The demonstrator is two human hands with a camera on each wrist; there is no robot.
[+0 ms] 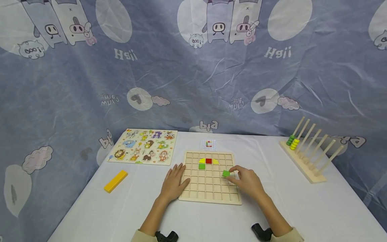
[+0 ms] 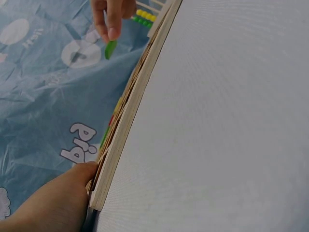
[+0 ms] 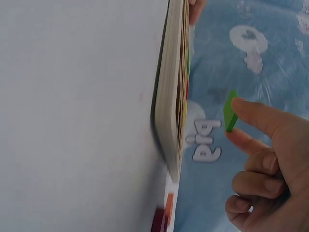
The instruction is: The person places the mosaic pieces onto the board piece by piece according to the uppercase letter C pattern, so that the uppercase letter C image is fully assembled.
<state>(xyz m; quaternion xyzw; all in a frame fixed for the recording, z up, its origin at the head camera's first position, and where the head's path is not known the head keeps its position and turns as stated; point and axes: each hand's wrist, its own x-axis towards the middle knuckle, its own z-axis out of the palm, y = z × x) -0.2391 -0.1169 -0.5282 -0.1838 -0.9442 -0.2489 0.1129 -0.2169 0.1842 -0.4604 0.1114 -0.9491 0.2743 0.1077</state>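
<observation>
A wooden grid board (image 1: 208, 188) lies on the white table. Near its top sit a red square tile (image 1: 208, 161), a yellow tile (image 1: 202, 161) and another yellow tile (image 1: 215, 161) on either side, and a green square tile (image 1: 202, 166) below the left one. My right hand (image 1: 248, 181) pinches another green square tile (image 3: 230, 111) between thumb and index finger, held above the board's right part. My left hand (image 1: 173, 183) rests on the board's left edge, fingers straight, its thumb over the rim in the left wrist view.
Behind the board lies a small pattern card (image 1: 208, 145). An animal puzzle board (image 1: 145, 147) and a yellow bar (image 1: 116, 181) lie to the left. At the right stands a wooden peg rack (image 1: 302, 161) with green and yellow beads. A patterned cloth (image 1: 193, 84) hangs behind.
</observation>
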